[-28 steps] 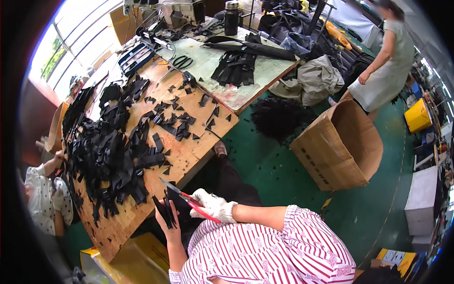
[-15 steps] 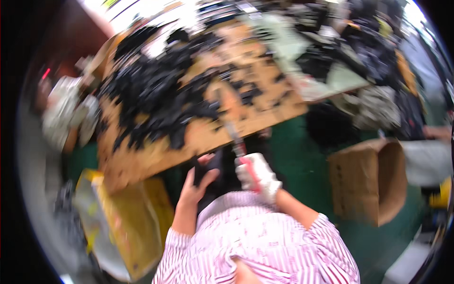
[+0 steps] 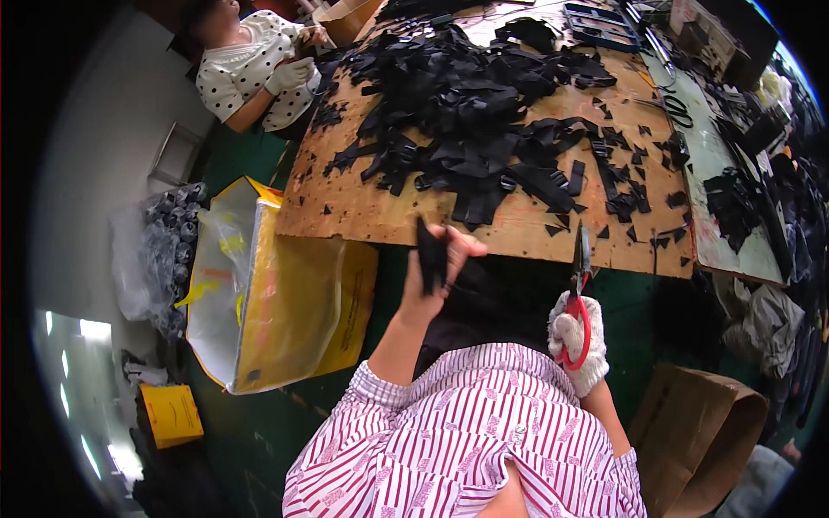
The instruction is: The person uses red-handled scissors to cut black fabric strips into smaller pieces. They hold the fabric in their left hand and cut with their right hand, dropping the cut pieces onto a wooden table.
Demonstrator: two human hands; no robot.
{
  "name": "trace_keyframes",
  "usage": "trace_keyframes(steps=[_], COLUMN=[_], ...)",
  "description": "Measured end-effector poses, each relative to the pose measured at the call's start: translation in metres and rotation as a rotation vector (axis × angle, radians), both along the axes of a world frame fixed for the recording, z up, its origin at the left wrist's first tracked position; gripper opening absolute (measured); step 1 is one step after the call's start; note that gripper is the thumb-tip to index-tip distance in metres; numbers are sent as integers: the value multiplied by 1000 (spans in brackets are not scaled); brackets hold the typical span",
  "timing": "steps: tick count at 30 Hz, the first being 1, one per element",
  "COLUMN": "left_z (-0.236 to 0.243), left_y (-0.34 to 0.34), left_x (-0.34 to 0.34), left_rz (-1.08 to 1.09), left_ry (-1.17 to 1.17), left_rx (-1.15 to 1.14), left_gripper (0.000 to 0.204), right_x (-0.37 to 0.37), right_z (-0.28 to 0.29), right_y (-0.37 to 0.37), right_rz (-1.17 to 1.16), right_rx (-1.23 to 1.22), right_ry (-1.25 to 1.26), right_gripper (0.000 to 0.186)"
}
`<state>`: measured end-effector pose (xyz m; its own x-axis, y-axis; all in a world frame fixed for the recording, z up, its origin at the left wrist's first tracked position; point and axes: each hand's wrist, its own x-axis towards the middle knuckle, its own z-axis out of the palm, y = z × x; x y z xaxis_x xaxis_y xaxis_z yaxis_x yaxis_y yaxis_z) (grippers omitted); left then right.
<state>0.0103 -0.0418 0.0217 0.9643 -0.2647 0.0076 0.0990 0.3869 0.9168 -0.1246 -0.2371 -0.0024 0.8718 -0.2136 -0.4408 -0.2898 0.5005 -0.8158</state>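
Note:
My bare left hand (image 3: pixel 420 295) grips a black webbing strap piece (image 3: pixel 432 255) just off the table's near edge, its fingers slightly smeared by motion. In a white knitted glove, my right hand (image 3: pixel 570 332) holds scissors (image 3: pixel 582 255) with red handles, the blades pointing away from me and looking closed. Ahead on the worn wooden table (image 3: pixel 389 211) spreads a large heap of black straps (image 3: pixel 458 112), some with buckles. Small black offcuts (image 3: pixel 622 203) lie scattered to the right of the heap.
A yellow bag (image 3: pixel 298 302) stands open below the table's left corner. At lower right is a brown cardboard box (image 3: pixel 691 432). A person in a dotted top (image 3: pixel 259 69) works at the far left. A blue tray (image 3: pixel 602 28) sits at the back, near a pale green board (image 3: pixel 717 224).
My view has swung left and steadied, so things sit further right in it. My left hand has risen with the strap piece to the table edge. The scissors stay in my right hand.

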Motion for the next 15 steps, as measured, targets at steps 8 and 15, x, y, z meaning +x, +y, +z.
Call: trace_keyframes(steps=[8,15], left_z=[-22,-70], left_y=[52,43], left_x=[62,124], left_rz=[339,228], left_ry=[-17,149], left_rx=[132,270], left_gripper=[17,28], right_x=[-9,-4], right_z=[1,0], right_y=[25,10], right_rz=[143,448], right_rx=[38,-60], right_ry=[0,29], right_gripper=[16,8])
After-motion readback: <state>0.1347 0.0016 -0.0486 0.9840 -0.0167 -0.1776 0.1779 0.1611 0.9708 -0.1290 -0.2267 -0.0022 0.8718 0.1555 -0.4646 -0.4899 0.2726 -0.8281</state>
